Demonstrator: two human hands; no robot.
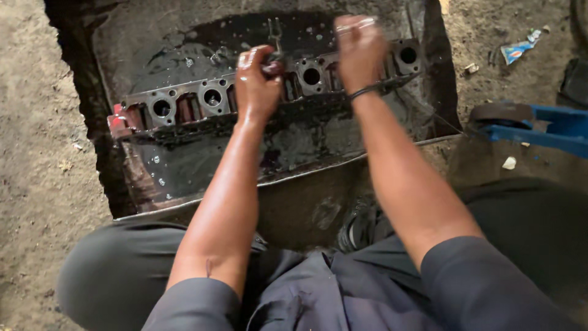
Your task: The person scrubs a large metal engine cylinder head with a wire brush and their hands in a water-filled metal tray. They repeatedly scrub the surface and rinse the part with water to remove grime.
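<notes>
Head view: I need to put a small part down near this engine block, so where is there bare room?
Bare wet tray floor lies between the engine block and the tray's near edge, left of the left forearm. Dirt ground left of the tray is open too. It is crowded on the block, where the left hand and right hand work.

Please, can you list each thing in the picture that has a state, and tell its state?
Cylinder head: lying lengthwise in the tray, wet, oily.
Metal tray: on the ground, holding dark liquid.
Left hand: wet, closed around a small dark part.
Right hand: wet, blurred, raised over the head.
Blue frame: resting on the ground.
</notes>
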